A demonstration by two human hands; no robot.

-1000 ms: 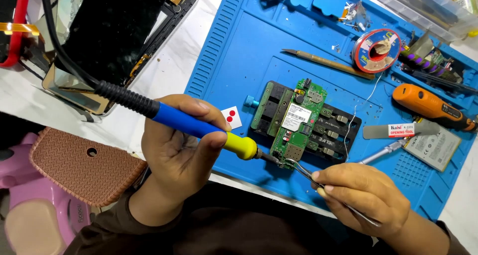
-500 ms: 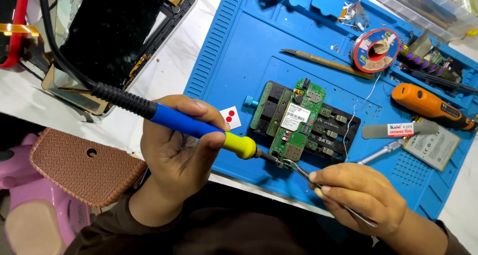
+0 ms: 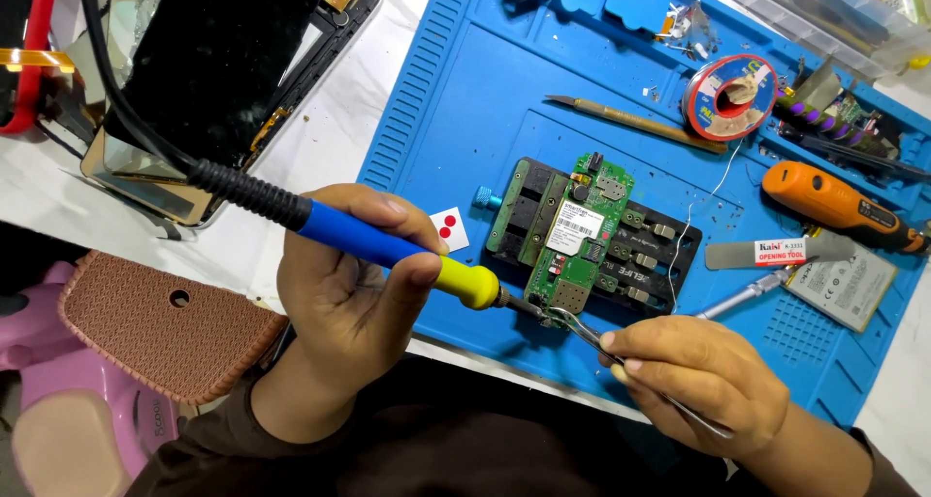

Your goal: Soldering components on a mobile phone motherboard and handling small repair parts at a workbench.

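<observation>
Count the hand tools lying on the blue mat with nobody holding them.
4: wooden-handled pick near the solder spool, orange screwdriver at right, flat metal opening tool and silver screwdriver below. Others may be hidden.

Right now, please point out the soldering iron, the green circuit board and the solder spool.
soldering iron (image 3: pixel 369 240), head view, on its blue handle
green circuit board (image 3: pixel 577 230), head view, on its white label
solder spool (image 3: pixel 729 85), head view, on its round top face

Matt blue rubbery mat (image 3: pixel 485 99)
</observation>
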